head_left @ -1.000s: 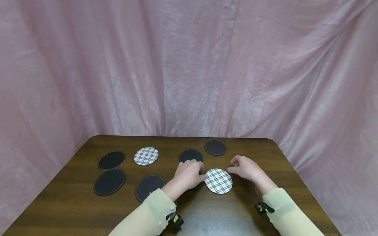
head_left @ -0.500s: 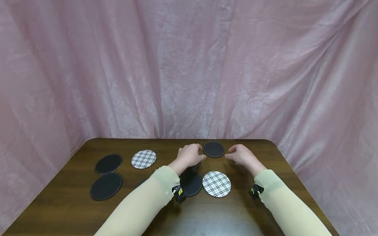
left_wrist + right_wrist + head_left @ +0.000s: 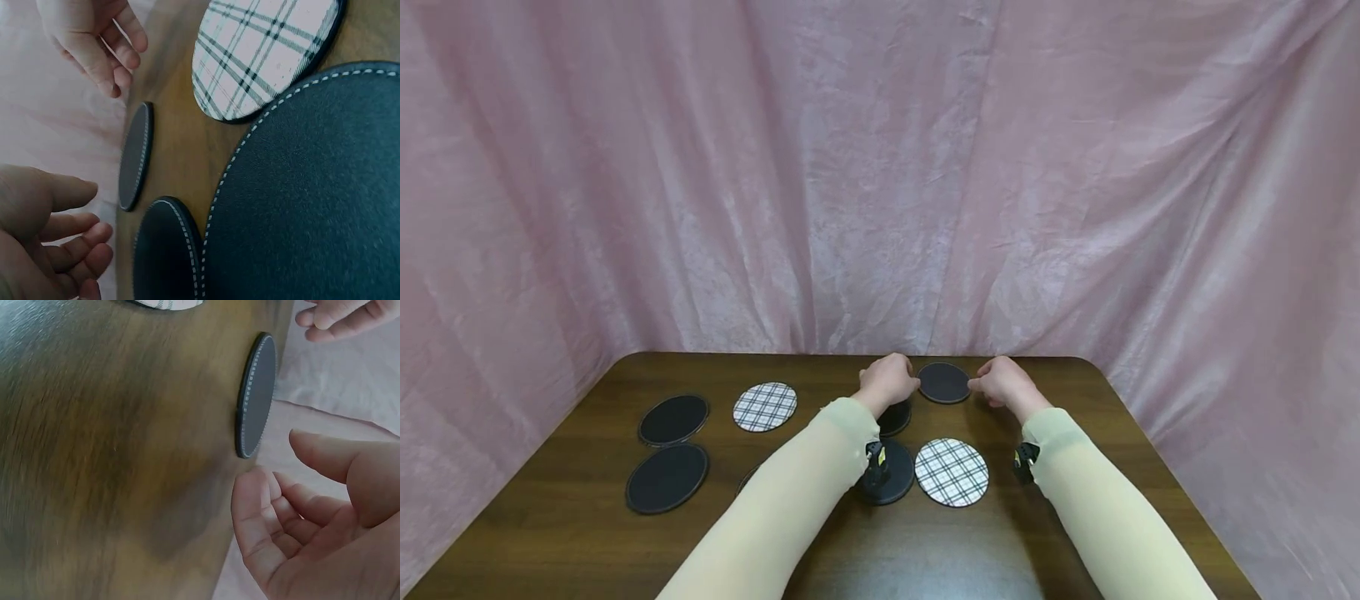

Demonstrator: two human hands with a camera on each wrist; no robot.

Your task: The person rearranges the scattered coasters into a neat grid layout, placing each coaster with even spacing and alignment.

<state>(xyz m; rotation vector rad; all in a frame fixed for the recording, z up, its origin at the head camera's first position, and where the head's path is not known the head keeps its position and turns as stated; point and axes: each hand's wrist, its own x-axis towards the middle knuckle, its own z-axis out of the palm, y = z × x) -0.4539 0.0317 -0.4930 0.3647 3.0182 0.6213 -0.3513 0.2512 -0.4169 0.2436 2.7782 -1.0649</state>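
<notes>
In the head view a dark round disc (image 3: 944, 382) lies near the table's back edge, flanked by both hands. On its left side the left hand (image 3: 887, 382) hovers with thumb and fingers apart, its fingers loosely bent. The right hand (image 3: 1004, 387) is at the disc's right side, thumb tip close to the rim. The right wrist view shows the same disc (image 3: 257, 397) beyond the right hand (image 3: 325, 512), with a gap between them. Neither the left hand (image 3: 50, 231) nor the right hand (image 3: 94, 37) holds anything in the left wrist view.
A checked disc (image 3: 951, 472) lies nearer the front, beside a dark disc (image 3: 891, 479) partly under the left wrist; another dark disc (image 3: 895, 418) sits behind it. Farther left are a second checked disc (image 3: 765, 407) and two dark discs (image 3: 674, 419). Pink curtain (image 3: 880, 167) hangs behind.
Both hands have moved away from the front checked disc toward the table's back edge, and now flank the rear dark disc. The discs appear to lie where they were.
</notes>
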